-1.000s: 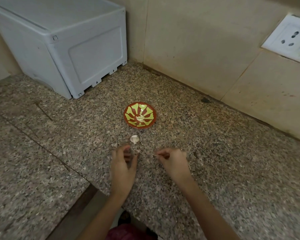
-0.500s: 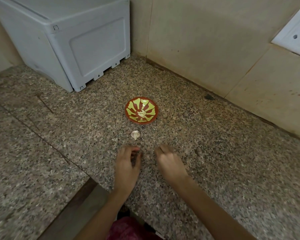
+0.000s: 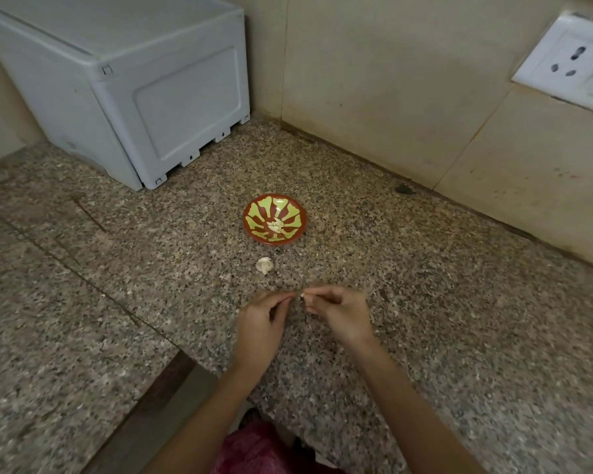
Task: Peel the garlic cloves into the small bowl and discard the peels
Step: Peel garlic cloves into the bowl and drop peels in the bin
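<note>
Right hand point(image 3: 339, 313) pinched a small white garlic clove point(image 3: 302, 295) btwn thumb & forefinger tips, over the granite counter point(image 3: 459, 336), w/ the other fingers curled under. Left hand point(image 3: 259, 323) sat just beside it, its thumb & forefinger tips brought together right next to the clove. Couldn't tell whether they gripped a bit of skin or nothing, as it was too small & blurred. Both forearms came in from the bottom of the view.

Ahead of the hands, nr centre, a whitish garlic remnant point(image 3: 264, 265) lay on the counter btwn the hands & the small bowl point(image 3: 248, 213). It sat roughly in the line from hands to bowl, slightly to the left, touching neither. The bowl was red-rimmed w/ a yellow-green pattern & stood upright, w/ a few peeled cloves point(image 3: 276, 226) bunched in its middle.

Around it: a grey-white plastic box point(image 3: 134, 97) stood at back left, pushed into the corner, well apart from the bowl. Beige wall tiles point(image 3: 374, 80) ran behind, w/ a white socket plate point(image 3: 569, 63) on the wall at upper right. A dark spot point(image 3: 403, 189) marked the counter nr the wall base, to the right of the bowl. A seam line point(image 3: 83, 278) cut diagonally across the counter's left part. Pink cloth point(image 3: 250, 449) showed at the bottom edge btwn the forearms, below the counter's front edge.
</note>
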